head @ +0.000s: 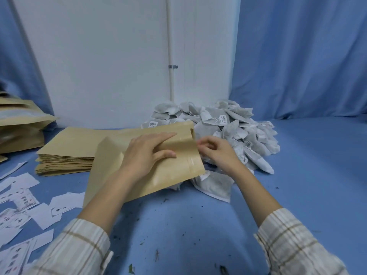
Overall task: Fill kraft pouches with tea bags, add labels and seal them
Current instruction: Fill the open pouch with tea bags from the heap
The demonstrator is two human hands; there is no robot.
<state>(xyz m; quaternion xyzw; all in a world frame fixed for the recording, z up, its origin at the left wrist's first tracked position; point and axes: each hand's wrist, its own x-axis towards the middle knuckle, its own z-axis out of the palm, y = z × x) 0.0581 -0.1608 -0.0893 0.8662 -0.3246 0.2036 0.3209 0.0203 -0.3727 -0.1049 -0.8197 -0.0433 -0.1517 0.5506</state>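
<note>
Flat tan kraft paper pouch (151,171) tilted mid-table, left hand (148,153) laid on it with fingers straight, right hand (215,150) pinching its open right edge, heap of crinkly grey-white tea bags (228,132) just beyond, bare blue cloth table (297,175) at right, white paper labels (39,211) scattered left, stack of flat kraft pouches (67,151) behind.

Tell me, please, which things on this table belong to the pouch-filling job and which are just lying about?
Job: kraft pouch under left hand, right hand at its mouth; tea bags; flat pouch stack; labels; filled pouches.
Lying about: tea crumbs; curtain; wall pipe.
</note>
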